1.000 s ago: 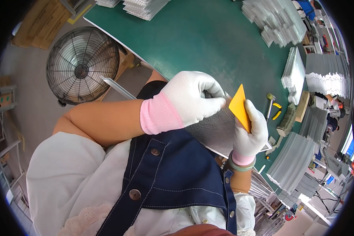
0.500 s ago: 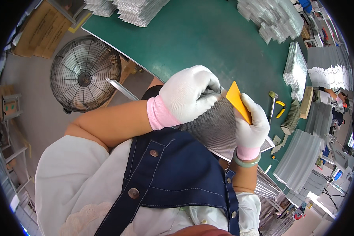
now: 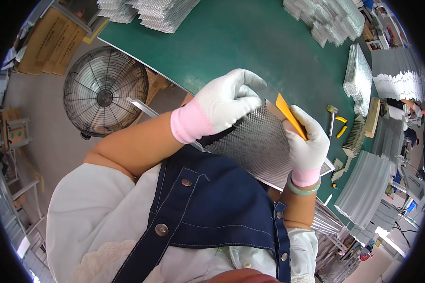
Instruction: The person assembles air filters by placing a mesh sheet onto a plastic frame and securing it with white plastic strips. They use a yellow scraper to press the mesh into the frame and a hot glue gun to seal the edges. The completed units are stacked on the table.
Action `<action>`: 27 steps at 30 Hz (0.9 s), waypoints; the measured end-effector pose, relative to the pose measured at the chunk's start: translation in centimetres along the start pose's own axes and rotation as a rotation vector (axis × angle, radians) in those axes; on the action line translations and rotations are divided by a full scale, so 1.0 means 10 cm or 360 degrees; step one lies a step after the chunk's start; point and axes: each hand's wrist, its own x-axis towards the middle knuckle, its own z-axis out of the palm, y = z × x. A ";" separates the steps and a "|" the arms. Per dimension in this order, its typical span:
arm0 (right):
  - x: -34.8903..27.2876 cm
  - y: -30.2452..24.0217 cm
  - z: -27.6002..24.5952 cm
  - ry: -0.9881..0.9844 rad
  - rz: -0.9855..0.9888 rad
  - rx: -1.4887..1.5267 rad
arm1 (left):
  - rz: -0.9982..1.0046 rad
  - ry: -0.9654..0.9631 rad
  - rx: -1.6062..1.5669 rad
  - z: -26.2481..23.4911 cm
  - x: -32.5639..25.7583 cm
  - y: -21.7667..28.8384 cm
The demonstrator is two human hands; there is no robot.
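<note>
My left hand (image 3: pixel 229 104), in a white glove with a pink cuff, is over the far left part of a grey mesh panel (image 3: pixel 255 146). Its fingers are half bent and parted, and nothing shows between them. My right hand (image 3: pixel 311 144), gloved the same way, grips a flat yellow plastic scraper (image 3: pixel 290 114) between thumb and fingers, tilted above the panel's right side. The panel has a pale metal edge and lies at the near edge of the green table (image 3: pixel 212 52), close against my body. A beige patch beside the scraper is unclear.
A floor fan (image 3: pixel 105 96) stands left of the table. To the right lie a hammer (image 3: pixel 331 118), yellow-handled pliers (image 3: pixel 341 127) and a wooden block (image 3: pixel 372 117). Stacks of silvery mesh sheets (image 3: pixel 165 14) sit at the far side, with pleated sheets (image 3: pixel 363 188) at right.
My left hand's fingers have come apart from a pinch, and the hand has shifted slightly up and left. My right hand still grips the scraper, now turned more edge-on.
</note>
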 end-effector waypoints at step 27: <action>0.25 0.82 -0.09 0.0622 -0.0274 -0.0582 | 0.0065 0.0067 0.0759 -0.20 0.36 -0.38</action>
